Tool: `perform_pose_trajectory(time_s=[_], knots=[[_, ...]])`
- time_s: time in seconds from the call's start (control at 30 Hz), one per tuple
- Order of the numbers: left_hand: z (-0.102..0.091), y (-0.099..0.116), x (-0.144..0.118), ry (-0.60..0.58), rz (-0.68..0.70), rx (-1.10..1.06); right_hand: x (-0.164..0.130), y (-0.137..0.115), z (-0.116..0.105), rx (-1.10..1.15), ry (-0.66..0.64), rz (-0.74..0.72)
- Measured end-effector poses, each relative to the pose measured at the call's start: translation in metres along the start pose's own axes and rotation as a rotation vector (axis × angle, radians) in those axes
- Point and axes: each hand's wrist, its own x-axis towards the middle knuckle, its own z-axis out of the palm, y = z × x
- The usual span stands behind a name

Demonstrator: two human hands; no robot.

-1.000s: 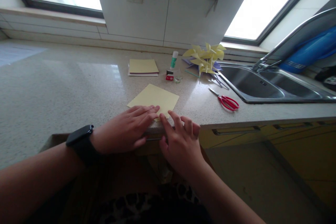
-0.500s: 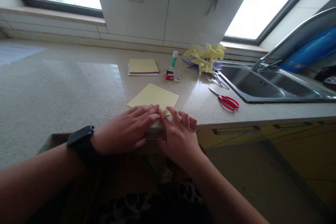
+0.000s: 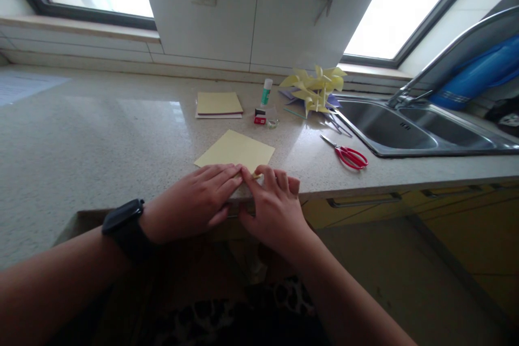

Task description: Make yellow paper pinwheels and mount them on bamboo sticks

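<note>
Here, left of the red scissors [image 3: 352, 157], the yellow paper [image 3: 235, 150] stretches forward from its near end, where the flattened, open left hand [image 3: 203, 194] and half-curled right hand [image 3: 276, 203] meet, equally near; any right-hand pinch is unclear.

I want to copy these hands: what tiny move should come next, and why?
Maybe the right hand should gently press down the yellow sheet's near edge. That edge looks raised or folded by its fingers, and the left hand lies beside it, so it could steady the sheet.
</note>
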Motion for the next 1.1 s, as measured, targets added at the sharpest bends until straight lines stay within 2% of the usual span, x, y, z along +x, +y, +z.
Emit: perform_pose_trajectory(time_s=[0.37,0.53,0.77,1.1], knots=[[-0.007,0.001,0.005,-0.002,0.000,-0.030,-0.001,0.001,0.001,-0.001,0.024,-0.025],[-0.005,-0.001,0.004,0.005,0.004,-0.045,-0.010,-0.001,-0.003,0.028,0.068,-0.067],[-0.002,-0.003,0.002,-0.019,-0.017,-0.043,-0.014,-0.004,0.001,0.023,0.058,-0.070],[-0.001,-0.004,0.001,0.056,-0.032,-0.156,-0.005,-0.004,0.002,0.026,0.025,-0.063]])
